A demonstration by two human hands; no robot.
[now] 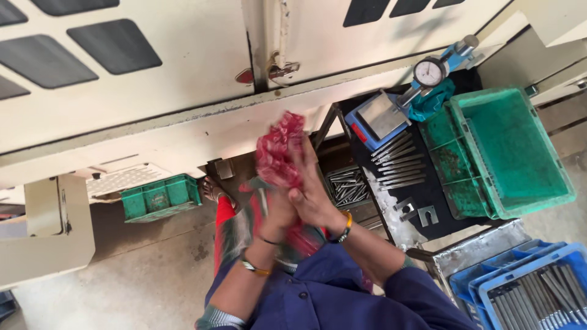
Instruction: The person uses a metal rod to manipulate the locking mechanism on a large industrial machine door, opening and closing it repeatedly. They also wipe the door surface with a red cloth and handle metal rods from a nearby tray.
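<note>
Presently both hands meet at chest height, left hand (pixel 275 211) and right hand (pixel 309 195) clenched around a red patterned cloth (pixel 280 150) (blurred, likely rubbing). Risk: loose cloth could snag on the steel rods (pixel 400 162) just right of the hands and scatter them. Farther right, green crate (pixel 538 183) holds nothing visible; blue crate (pixel 489 287) below it holds rods; small green crate (pixel 160 197) left, contents unclear.
</note>
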